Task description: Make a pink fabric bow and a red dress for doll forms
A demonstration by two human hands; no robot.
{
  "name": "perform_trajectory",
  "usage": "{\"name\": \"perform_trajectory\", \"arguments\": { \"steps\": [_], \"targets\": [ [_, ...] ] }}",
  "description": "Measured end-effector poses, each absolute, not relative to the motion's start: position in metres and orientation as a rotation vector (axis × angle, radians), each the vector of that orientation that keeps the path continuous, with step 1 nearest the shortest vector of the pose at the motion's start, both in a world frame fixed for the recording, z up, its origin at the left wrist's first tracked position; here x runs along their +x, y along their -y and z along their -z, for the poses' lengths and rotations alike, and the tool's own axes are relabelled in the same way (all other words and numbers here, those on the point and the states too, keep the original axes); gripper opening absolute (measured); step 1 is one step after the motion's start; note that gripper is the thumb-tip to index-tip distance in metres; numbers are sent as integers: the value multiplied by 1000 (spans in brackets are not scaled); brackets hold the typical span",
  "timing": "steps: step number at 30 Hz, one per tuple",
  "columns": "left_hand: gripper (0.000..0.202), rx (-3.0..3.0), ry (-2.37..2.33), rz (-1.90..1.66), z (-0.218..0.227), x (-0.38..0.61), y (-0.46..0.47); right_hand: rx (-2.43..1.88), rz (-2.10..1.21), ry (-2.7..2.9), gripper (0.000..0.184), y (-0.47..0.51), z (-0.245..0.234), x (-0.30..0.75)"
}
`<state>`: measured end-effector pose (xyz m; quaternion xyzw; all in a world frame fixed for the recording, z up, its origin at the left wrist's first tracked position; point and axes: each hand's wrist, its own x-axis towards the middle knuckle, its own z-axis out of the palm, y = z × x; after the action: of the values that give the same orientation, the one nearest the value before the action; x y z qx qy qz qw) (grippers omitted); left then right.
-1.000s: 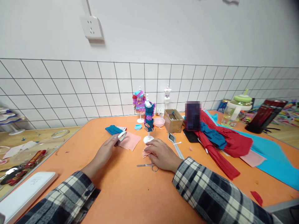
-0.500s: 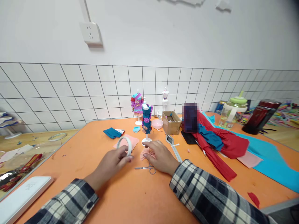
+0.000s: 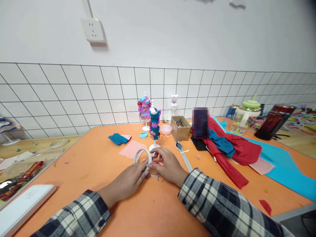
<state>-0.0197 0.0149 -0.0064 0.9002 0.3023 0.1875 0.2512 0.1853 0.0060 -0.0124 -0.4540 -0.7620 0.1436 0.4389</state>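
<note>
My left hand grips a white roll of tape, held upright on its edge. Close against its right side, my right hand has curled fingers around a gathered piece of pink fabric; the fingertips partly hide it. The right thumb is beside the tape roll. Just below both hands lies a small pair of scissors, its blades partly covered by the left fingers. A flat pink fabric square is behind the tape. Past the hands stands a mini dress form in a teal dress.
Behind are a purple-dressed form, a bare white form, a pink bowl and a cardboard box. Grey tweezers, red fabric, a jug and a dark flask stand or lie rightward.
My left hand has moved right with the tape roll, bringing it up to my right hand. The right fingers have curled in more over the pink gathered fabric.
</note>
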Motion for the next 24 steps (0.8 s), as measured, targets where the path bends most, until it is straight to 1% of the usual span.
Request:
{"name": "perform_trajectory", "arguments": {
  "steps": [3,6,11,14,17,20,24],
  "targets": [
    [23,2579,-829,-451,6,-20,-18,-1120,-321,1906,41,-4,10,185],
    [22,2631,-855,-410,8,-20,-21,-1121,-321,1919,37,-4,11,185],
    [26,2691,-860,-376,15,-23,-23,-1078,-414,1948,30,-6,13,188],
    [27,2697,-842,-389,13,-24,-22,-1012,-491,1929,19,-7,12,189],
    [28,2695,-840,-442,6,-24,-22,-988,-474,1864,9,-8,9,191],
    [30,2716,-908,-505,-1,-24,-23,-1006,-465,1729,7,-11,6,193],
    [30,2711,-1009,-538,-3,-26,-27,-1059,-621,1533,5,-14,7,195]
  ]
}}
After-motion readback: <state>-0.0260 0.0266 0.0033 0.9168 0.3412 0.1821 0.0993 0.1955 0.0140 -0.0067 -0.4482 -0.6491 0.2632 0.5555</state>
